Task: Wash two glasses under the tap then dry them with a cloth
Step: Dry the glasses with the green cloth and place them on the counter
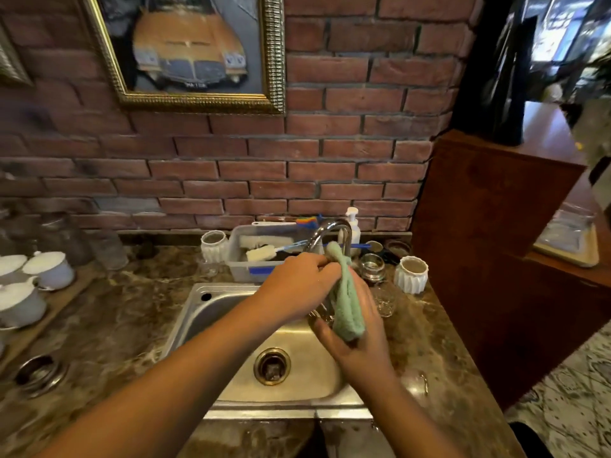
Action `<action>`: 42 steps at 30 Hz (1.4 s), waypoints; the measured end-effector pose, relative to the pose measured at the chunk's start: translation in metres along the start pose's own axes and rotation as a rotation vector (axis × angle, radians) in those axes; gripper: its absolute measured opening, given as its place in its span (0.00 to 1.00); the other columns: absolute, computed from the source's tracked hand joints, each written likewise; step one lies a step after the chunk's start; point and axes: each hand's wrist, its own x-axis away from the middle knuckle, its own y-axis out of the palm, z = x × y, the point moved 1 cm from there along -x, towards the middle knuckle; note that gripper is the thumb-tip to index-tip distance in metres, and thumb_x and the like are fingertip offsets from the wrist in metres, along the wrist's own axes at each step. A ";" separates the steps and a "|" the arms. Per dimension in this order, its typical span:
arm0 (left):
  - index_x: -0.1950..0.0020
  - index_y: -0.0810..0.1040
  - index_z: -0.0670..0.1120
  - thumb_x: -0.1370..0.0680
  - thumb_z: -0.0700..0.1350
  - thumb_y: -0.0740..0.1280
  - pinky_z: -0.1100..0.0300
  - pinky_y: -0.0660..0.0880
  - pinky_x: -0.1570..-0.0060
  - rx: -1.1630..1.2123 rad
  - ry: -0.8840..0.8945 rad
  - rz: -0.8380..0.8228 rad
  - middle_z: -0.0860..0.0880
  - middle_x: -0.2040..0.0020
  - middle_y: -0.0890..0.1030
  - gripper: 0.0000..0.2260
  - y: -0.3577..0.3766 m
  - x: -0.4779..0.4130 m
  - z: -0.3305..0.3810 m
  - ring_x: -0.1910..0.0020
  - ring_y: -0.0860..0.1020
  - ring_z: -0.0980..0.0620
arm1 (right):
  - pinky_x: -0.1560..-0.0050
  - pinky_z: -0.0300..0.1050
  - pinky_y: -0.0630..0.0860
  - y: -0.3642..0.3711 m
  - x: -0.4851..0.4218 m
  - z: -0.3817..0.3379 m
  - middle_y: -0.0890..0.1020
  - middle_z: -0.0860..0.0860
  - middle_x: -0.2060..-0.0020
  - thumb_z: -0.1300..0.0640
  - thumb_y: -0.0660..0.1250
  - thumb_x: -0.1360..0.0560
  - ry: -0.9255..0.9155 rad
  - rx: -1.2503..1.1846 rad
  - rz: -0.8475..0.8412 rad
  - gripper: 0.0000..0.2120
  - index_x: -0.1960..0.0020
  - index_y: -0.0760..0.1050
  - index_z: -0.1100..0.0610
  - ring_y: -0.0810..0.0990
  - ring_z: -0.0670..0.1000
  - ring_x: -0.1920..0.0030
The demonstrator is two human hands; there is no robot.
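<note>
The marbled brown counter point(109, 312) spreads wide to the left of the hands, its near edge cut off below. Under both hands lies the dull steel sink point(198, 312), its round brass-rimmed drain point(272, 365) uncovered between the forearms. The left hand point(297, 282) pinches the top of a soft green cloth point(347, 305), which hangs folded across the right hand point(360, 335). That hand curls round a clear glass point(319, 317), mostly hidden by cloth and fingers. Just right of it, a second glass point(385, 302) stands blurred on the counter.
</note>
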 end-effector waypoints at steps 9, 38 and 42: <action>0.31 0.78 0.48 0.28 0.60 0.53 0.44 0.75 0.38 0.108 0.316 0.060 0.45 0.37 0.82 0.31 -0.058 0.035 -0.033 0.38 0.78 0.49 | 0.63 0.51 0.83 0.039 -0.010 -0.032 0.86 0.61 0.53 0.62 0.77 0.33 0.364 -0.605 -0.131 0.19 0.44 0.81 0.51 0.86 0.62 0.56; 0.46 0.82 0.49 0.27 0.55 0.62 0.65 0.77 0.52 0.353 0.411 0.169 0.54 0.50 0.81 0.16 -0.071 0.057 -0.029 0.49 0.78 0.58 | 0.48 0.66 0.81 0.040 -0.008 -0.078 0.87 0.52 0.53 0.63 0.77 0.32 0.253 -0.280 -0.188 0.20 0.44 0.79 0.48 0.87 0.55 0.54; 0.45 0.81 0.46 0.27 0.55 0.60 0.61 0.75 0.49 0.286 0.649 0.099 0.51 0.49 0.80 0.20 -0.082 0.074 -0.024 0.48 0.78 0.53 | 0.46 0.76 0.74 0.037 -0.002 -0.076 0.86 0.60 0.51 0.56 0.84 0.44 0.479 -0.811 -0.384 0.37 0.37 0.77 0.52 0.85 0.62 0.53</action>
